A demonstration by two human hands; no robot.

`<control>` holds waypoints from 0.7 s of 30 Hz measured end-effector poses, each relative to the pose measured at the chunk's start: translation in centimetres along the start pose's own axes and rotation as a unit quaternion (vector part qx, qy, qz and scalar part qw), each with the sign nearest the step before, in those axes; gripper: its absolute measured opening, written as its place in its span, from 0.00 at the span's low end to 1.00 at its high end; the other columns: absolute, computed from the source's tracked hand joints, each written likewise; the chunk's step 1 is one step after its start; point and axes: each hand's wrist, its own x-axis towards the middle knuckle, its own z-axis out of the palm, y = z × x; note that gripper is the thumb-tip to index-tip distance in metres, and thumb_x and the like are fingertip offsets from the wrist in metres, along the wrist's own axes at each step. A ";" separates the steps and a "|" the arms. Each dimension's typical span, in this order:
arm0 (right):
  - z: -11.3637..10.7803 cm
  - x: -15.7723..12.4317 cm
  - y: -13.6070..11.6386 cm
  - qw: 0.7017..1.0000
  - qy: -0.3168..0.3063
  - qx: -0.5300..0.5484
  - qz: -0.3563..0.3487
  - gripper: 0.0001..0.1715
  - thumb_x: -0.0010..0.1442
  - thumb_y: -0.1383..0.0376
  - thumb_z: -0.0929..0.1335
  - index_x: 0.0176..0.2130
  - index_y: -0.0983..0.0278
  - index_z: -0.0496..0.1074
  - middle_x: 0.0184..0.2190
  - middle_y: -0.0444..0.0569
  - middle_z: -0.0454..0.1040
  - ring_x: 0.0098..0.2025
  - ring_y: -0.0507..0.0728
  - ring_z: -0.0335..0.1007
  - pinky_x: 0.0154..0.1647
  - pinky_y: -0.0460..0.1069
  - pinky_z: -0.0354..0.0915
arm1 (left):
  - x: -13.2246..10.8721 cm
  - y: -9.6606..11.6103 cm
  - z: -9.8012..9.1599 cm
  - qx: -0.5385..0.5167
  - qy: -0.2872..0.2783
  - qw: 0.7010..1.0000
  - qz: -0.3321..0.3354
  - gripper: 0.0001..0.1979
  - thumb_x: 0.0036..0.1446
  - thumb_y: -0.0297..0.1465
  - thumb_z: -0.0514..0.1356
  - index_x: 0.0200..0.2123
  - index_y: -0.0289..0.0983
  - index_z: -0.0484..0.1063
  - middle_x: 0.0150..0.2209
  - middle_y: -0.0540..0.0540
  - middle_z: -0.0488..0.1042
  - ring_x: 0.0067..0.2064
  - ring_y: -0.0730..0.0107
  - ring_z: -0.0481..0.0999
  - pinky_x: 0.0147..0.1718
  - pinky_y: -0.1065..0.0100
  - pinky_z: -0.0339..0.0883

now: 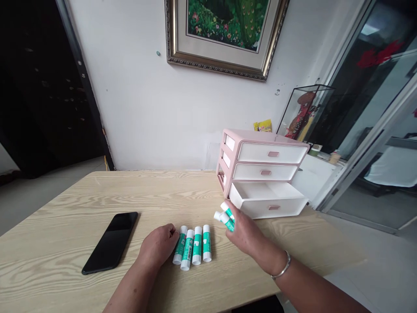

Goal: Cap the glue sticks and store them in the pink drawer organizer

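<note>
1. Right grip, lower center-right of the frame: fingers closed around a bundle of held tubes. The tubes are slim, smooth cylinders with white ends and green printed labels; three ends are visible.
2. Bracelet: a narrow, shiny metal band around the right wrist.
3. Left grip, lower center: fingers curled, hand resting just beside the row. Whether it pinches anything cannot be told.
4. Row of tubes, lower center: four matching cylinders lying side by side, the leftmost tilted.
5. Bottom drawer, right of center: pulled out; white, box-shaped, with a rounded pink handle.
6. Drawer unit: pink casing, rounded corners; upper two white drawers closed.
7. Phone, lower left: flat black slab, glossy face, rounded corners.
8. Surface: pale, wavy wood grain.
9. Picture frame, top center: ornate, bronze-toned molding.
</note>
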 end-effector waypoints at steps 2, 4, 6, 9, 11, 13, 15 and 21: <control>-2.2 0.9 0.3 0.999 0.038 0.001 0.000 0.53 0.52 0.71 0.68 0.71 0.53 0.47 0.60 0.52 0.71 0.54 0.63 0.71 0.50 0.51 0.64 | 0.1 0.0 0.1 -0.002 -0.001 1.000 -0.001 0.16 0.63 0.41 0.50 0.30 0.42 0.73 0.35 0.44 0.81 0.37 0.58 0.78 0.28 0.65 0.54; -4.6 1.9 0.8 0.997 0.079 -0.003 0.001 0.52 0.53 0.69 0.69 0.71 0.54 0.49 0.58 0.52 0.72 0.52 0.63 0.72 0.49 0.51 0.64 | 0.1 0.0 0.1 -0.002 0.000 1.000 -0.002 0.16 0.63 0.41 0.50 0.30 0.42 0.72 0.35 0.44 0.81 0.37 0.58 0.78 0.28 0.65 0.54; -6.9 3.2 1.6 0.993 0.111 -0.024 0.013 0.50 0.53 0.67 0.70 0.70 0.55 0.51 0.57 0.53 0.73 0.50 0.64 0.73 0.46 0.51 0.64 | 0.1 0.0 0.1 -0.002 0.000 1.000 -0.004 0.15 0.63 0.40 0.50 0.30 0.42 0.72 0.35 0.44 0.81 0.37 0.58 0.77 0.28 0.65 0.54; -9.8 5.2 3.5 0.991 0.109 -0.081 0.019 0.48 0.53 0.66 0.70 0.68 0.57 0.55 0.53 0.54 0.76 0.47 0.64 0.74 0.42 0.50 0.63 | 0.1 0.1 0.1 -0.001 -0.002 1.000 -0.009 0.15 0.63 0.40 0.50 0.30 0.42 0.72 0.35 0.44 0.81 0.37 0.58 0.77 0.28 0.65 0.54; -11.2 6.4 4.9 0.989 0.077 -0.127 0.010 0.48 0.51 0.69 0.71 0.68 0.57 0.57 0.50 0.53 0.77 0.45 0.63 0.74 0.40 0.49 0.62 | 0.0 0.1 0.0 -0.003 -0.001 1.000 -0.008 0.15 0.62 0.40 0.50 0.30 0.42 0.72 0.34 0.44 0.81 0.37 0.58 0.77 0.28 0.65 0.54; -12.2 7.5 6.0 0.984 0.026 -0.175 0.006 0.47 0.48 0.71 0.71 0.66 0.57 0.61 0.46 0.52 0.78 0.43 0.62 0.74 0.38 0.48 0.61 | 0.0 0.1 0.0 -0.002 0.002 1.000 -0.005 0.15 0.63 0.41 0.50 0.30 0.42 0.72 0.35 0.44 0.81 0.37 0.58 0.77 0.29 0.65 0.54; -12.9 8.4 6.8 0.978 -0.035 -0.207 0.012 0.46 0.45 0.73 0.71 0.63 0.57 0.66 0.42 0.50 0.79 0.41 0.61 0.74 0.37 0.48 0.61 | 0.1 0.0 0.1 -0.001 0.003 1.000 -0.004 0.15 0.63 0.41 0.50 0.30 0.42 0.72 0.35 0.44 0.81 0.37 0.57 0.77 0.29 0.65 0.54; -13.4 10.8 7.6 0.965 -0.164 -0.199 0.040 0.39 0.38 0.74 0.72 0.51 0.54 0.77 0.34 0.46 0.79 0.34 0.58 0.74 0.33 0.48 0.62 | 0.4 -0.3 0.3 0.001 0.006 1.000 0.001 0.16 0.63 0.41 0.50 0.31 0.43 0.73 0.34 0.44 0.81 0.37 0.58 0.78 0.29 0.65 0.55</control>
